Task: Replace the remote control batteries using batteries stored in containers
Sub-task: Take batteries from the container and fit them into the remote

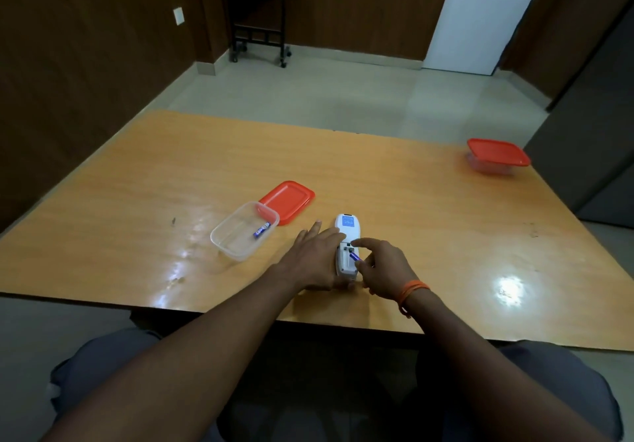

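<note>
A white remote control [347, 232] lies face down on the wooden table [429, 222], its battery bay uncovered. My left hand [314, 259] rests flat against the remote's left side and steadies it. My right hand [382, 265] pinches a blue battery [354, 256] that sits tilted in the bay. To the left stands an uncovered clear container [228, 240] with one blue battery [261, 230] inside. Its red lid [290, 201] lies just behind it.
A second clear container with a red lid [497, 153] stands closed at the table's far right corner. A dark cabinet [590, 153] rises past that corner. A black wheeled stand [259, 19] is at the back wall beside a white door [480, 16].
</note>
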